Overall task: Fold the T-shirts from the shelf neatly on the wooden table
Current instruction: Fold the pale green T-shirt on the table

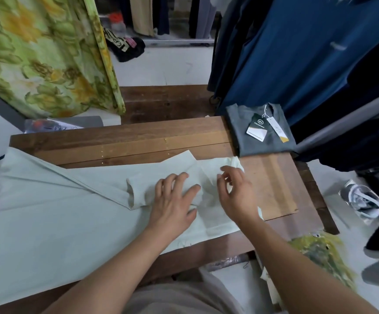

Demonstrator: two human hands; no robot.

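From the head view, the pale green T-shirt (59, 211) lies sideways across the wooden tabletop (138, 141), its neck end to the right and its wide lower part running off the left edge, where it seems to hang unsupported. The person's left grip (175, 200) is a flat, open hand, fingers spread and pressing down on a sleeve turned in over the body of the shirt. The right grip (236, 191) sits just beside it at the shoulder end, fingers loosely curled over the cloth; I cannot tell whether the fingertips actually pinch the fabric or only hover on it. A grey T-shirt (268, 145), already folded and carrying its tags (257, 129), rests at the far right corner, near the pale one's top edge but apart from it. As I judge it, the main risk is the overhanging cloth: its weight could drag the shirt leftward once the flat hand lifts, opening the sleeve fold. A tug from the right while the left pins the middle could skew the crease or bunch fabric between the hands, and a wide sweep could knock the grey stack out of square
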